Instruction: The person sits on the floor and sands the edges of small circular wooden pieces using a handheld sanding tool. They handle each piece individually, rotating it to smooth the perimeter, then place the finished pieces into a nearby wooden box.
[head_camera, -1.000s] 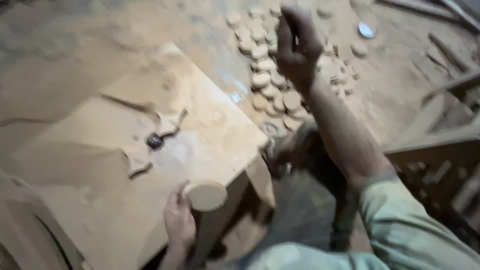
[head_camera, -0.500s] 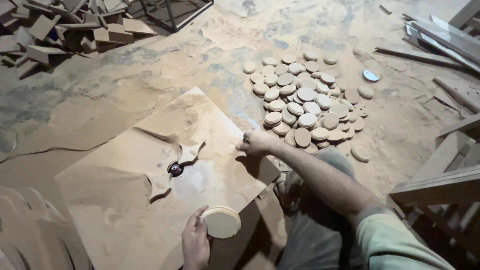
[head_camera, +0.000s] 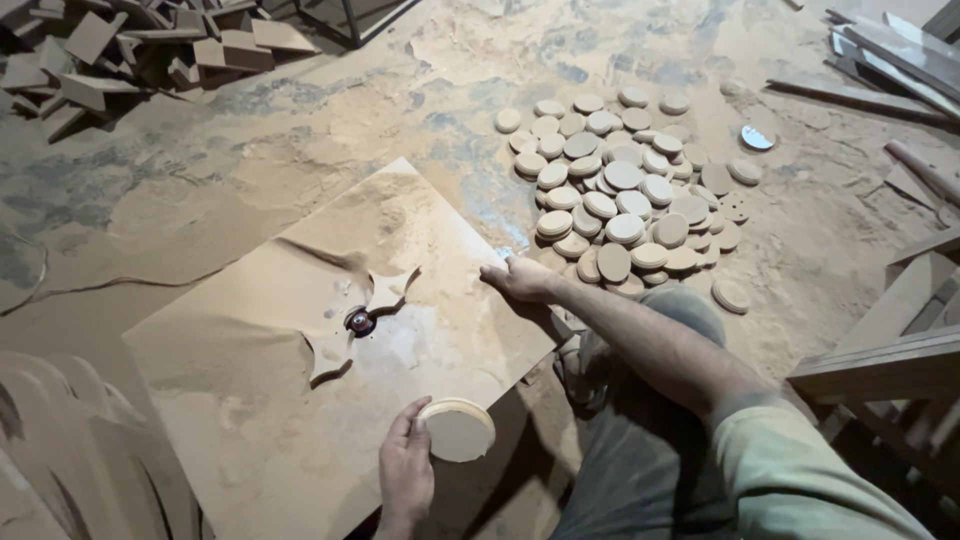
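The left hand (head_camera: 405, 470) has its grip closed around one round, pale wooden disc (head_camera: 457, 429) at the dusty brown tabletop (head_camera: 240, 400) edge. The right hand (head_camera: 520, 278) rests flat, holding nothing. Beyond it, a big heap of finished round discs (head_camera: 625, 200) suggests much work done.

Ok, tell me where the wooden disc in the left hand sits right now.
In the head view, the wooden disc sits low and centre, held by the left hand at the near edge of the dusty board, below the small router bit.
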